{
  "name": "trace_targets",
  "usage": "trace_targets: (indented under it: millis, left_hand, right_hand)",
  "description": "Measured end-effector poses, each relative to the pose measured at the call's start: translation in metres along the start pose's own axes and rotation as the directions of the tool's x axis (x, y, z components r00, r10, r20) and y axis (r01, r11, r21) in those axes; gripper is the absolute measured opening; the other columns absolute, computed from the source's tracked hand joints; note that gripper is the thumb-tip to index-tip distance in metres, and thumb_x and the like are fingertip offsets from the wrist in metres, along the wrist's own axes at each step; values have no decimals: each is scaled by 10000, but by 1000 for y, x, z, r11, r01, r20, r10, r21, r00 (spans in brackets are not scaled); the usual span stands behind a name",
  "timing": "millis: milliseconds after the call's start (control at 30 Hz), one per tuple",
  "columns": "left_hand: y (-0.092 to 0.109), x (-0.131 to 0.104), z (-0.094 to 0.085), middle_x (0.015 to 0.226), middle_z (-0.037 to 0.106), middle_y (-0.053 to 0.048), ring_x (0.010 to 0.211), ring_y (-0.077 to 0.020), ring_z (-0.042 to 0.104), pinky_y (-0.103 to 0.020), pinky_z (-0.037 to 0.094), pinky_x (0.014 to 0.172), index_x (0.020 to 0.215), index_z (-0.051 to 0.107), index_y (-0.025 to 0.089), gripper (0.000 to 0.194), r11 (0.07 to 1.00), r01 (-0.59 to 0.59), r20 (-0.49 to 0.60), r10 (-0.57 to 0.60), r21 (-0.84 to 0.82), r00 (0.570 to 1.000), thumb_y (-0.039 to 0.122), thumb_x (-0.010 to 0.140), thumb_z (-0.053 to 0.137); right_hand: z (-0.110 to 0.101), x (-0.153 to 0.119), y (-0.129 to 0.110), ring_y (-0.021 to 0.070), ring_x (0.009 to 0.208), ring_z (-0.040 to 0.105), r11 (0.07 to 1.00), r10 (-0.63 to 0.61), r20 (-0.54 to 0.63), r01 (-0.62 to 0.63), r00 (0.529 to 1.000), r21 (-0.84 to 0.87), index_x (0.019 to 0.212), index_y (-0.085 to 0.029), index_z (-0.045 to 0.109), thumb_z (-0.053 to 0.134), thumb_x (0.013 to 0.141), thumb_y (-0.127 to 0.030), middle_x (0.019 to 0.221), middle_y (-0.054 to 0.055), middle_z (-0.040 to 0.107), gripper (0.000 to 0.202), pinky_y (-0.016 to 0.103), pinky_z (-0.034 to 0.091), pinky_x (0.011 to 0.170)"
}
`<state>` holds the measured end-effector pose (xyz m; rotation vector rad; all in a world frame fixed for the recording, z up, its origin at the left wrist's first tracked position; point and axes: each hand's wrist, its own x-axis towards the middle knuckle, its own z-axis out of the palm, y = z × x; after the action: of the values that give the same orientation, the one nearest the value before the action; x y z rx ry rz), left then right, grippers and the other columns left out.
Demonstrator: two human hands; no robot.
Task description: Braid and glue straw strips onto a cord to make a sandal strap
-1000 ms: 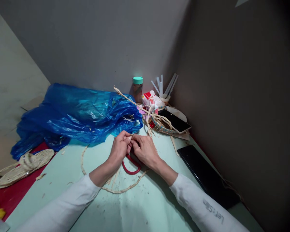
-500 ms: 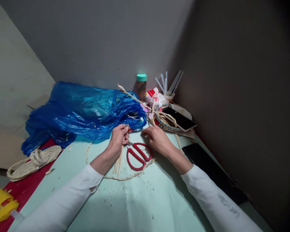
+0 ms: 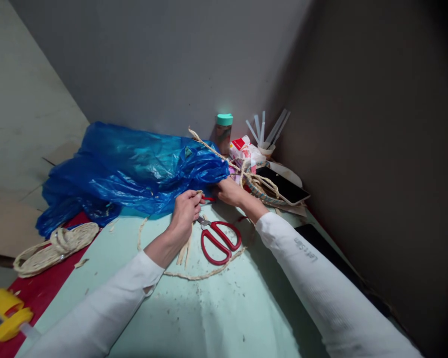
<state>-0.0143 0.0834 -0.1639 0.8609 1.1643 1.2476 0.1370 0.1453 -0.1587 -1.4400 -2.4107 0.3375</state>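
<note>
My left hand [image 3: 185, 211] is closed, pinching pale straw strands [image 3: 184, 252] whose ends hang below the palm. Red-handled scissors [image 3: 221, 241] lie just right of it, and a small red item [image 3: 208, 198] shows beyond its fingertips. At the mouth of a blue plastic bag [image 3: 134, 169], my right hand [image 3: 228, 192] reaches in, its fingers hidden by the plastic. A thin braided straw cord [image 3: 205, 274] curves over the pale green table cover [image 3: 179, 318].
A green-lidded jar [image 3: 224, 133], a red and white packet [image 3: 244, 150], glue sticks [image 3: 262, 130] in a cup and a phone [image 3: 282, 185] stand or lie at the back right. Coiled cord [image 3: 57, 247] and a yellow tool [image 3: 3, 318] are left.
My right hand has moved forward and left to the bag's opening, and its fingers are now out of sight. My left hand keeps its hold on the strands. The view has shifted slightly.
</note>
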Motion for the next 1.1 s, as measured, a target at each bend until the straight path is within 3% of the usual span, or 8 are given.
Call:
trace_targets:
  millis: [333, 567, 900, 1100]
  left_hand:
    - [1, -5, 6, 551, 485, 44, 364, -11, 290, -137, 135, 351, 727, 569, 125, 42, 1000, -11, -8, 11, -8, 1000, 144, 756, 593]
    - [-1, -9, 7, 568, 491, 48, 382, -13, 309, -136, 147, 359, 771, 593, 126, 98, 999, -33, 24, 33, 7, 999, 190, 715, 640]
    - [-2, -10, 5, 572, 510, 51, 364, 0, 287, -126, 145, 357, 757, 575, 134, 223, 998, -48, 65, 50, -28, 997, 263, 649, 721]
    - [-6, -13, 7, 563, 505, 52, 359, -1, 292, -125, 150, 347, 755, 574, 133, 232, 999, -26, 98, 29, -28, 995, 268, 642, 726]
  right_hand:
    - [6, -37, -9, 203, 883, 644, 997, -52, 34, 54, 998, -53, 1076, -170, 699, 545, 856, -128, 989, 89, 732, 271, 250, 411, 748]
    - [15, -41, -24, 227, 865, 652, 976, 47, -15, -49, 999, -213, 1021, -153, 691, 405, 960, -157, 950, 143, 709, 292, 282, 412, 719]
    - [10, -53, -32, 252, 943, 649, 928, -25, 35, 36, 999, -371, 1045, -117, 639, 445, 914, -87, 963, 168, 698, 236, 302, 435, 751]
    - [2, -59, -34, 245, 937, 641, 924, 10, -15, -15, 1000, -381, 1051, -153, 621, 455, 931, -150, 993, 125, 701, 205, 299, 432, 718]
